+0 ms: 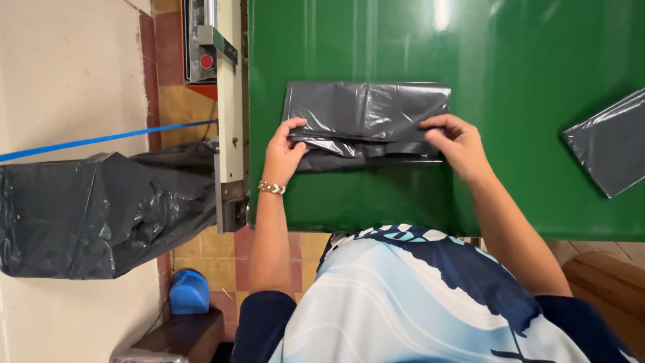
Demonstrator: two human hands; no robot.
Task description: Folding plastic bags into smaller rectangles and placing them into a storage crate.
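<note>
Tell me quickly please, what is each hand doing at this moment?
Left hand: closed, pinching the left edge of the folded dark plastic bag on the green table.
Right hand: closed, pinching the bag's right edge.

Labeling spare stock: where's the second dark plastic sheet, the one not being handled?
Head view: the second dark plastic sheet lies at the right edge of the green table, clear of the right hand and the folded bag.

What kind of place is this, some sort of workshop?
Probably a small workshop where plastic bags are made or packed. Both hands, left hand and right hand, fold a grey plastic bag on a green worktable, beside a machine from which dark plastic film hangs.
</note>
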